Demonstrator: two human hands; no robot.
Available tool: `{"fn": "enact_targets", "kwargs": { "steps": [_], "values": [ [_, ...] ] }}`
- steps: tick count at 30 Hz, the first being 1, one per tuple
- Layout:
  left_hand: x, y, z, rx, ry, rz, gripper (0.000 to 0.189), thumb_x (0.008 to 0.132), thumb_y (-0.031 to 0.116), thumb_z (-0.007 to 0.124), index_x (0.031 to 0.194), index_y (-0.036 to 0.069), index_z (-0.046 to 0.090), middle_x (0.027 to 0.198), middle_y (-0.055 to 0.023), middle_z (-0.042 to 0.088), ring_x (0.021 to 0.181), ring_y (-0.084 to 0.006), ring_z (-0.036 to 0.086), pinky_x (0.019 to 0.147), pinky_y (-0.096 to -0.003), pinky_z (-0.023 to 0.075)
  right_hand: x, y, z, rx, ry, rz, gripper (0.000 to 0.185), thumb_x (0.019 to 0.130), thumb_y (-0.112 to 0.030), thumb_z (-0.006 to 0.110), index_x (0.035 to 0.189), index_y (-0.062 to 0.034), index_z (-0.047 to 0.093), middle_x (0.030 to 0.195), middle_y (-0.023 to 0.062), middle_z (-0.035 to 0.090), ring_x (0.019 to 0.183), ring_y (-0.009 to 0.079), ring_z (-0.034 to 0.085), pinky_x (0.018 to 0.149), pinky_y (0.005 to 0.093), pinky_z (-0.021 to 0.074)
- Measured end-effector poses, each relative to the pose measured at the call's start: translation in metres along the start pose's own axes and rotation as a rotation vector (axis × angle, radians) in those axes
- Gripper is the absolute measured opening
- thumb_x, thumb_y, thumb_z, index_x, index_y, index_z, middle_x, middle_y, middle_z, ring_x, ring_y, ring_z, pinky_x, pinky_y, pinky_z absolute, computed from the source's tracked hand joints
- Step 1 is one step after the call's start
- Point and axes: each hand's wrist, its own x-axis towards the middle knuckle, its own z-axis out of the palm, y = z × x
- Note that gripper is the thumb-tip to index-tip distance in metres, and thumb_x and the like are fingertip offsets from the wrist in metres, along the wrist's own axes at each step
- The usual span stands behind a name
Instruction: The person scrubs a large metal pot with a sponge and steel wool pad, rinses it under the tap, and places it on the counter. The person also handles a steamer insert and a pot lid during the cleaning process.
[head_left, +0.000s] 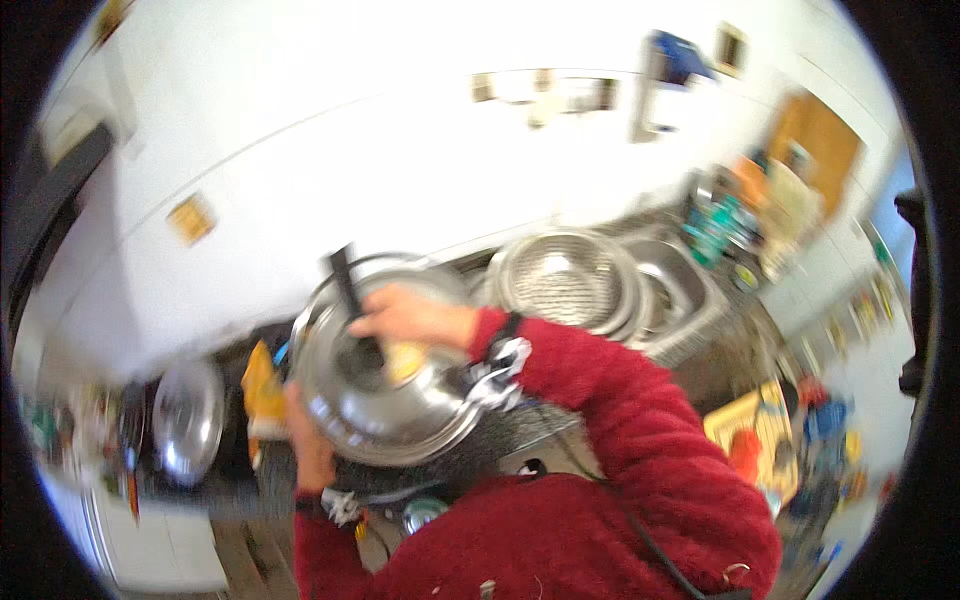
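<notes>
A large shiny steel vessel (420, 439) stands on the dark counter before me, blurred by motion. Over it, my right hand (409, 319) is closed around a dark, straight-handled implement (343, 274) that points up and to the left. Its lower end is hard to make out against a dark round patch in the middle of the vessel. A yellow item (405, 362) shows just below my right fingers. At the near left side of the vessel's rim rests my left hand (309, 442); whether its fingers grip the rim cannot be told.
Beyond my right forearm, a perforated steel colander (566, 281) sits beside a steel sink (675, 281). A yellow cloth (264, 386) and a round metal lid or pan (189, 424) lie left. Teal bottles (712, 232) stand far right, above a yellow tray (750, 427) holding a red item. A cable (570, 446) crosses near my sleeve.
</notes>
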Motion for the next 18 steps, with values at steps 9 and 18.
{"fn": "enact_targets", "kwargs": {
  "steps": [9, 18],
  "values": [
    [-0.001, -0.01, -0.029, 0.838, 0.05, 0.318, 0.046, 0.101, 0.028, 0.04, 0.132, -0.005, 0.045, 0.137, -0.0208, 0.043, 0.128, -0.0303, 0.041, 0.107, -0.0392, 0.0322, -0.049, -0.021, -0.083, 0.998, 0.421, -0.049, 0.012, 0.092, -0.011, 0.061, 0.091, 0.0015, 0.062, 0.079, 0.0047, 0.063, 0.069, 0.0129, 0.059, 0.063, 0.0282, 0.0499],
    [-0.018, 0.001, -0.014, 1.299, 0.402, 0.636, 0.039, 0.093, 0.019, 0.055, 0.124, -0.004, 0.051, 0.127, -0.0226, 0.052, 0.117, -0.0363, 0.049, 0.098, -0.0421, 0.0406, -0.192, 0.059, -0.192, 0.975, 1.172, -0.189, 0.011, 0.093, -0.012, 0.059, 0.092, -0.0003, 0.061, 0.079, 0.0073, 0.065, 0.066, 0.0161, 0.063, 0.061, 0.0304, 0.053]
  ]
}}
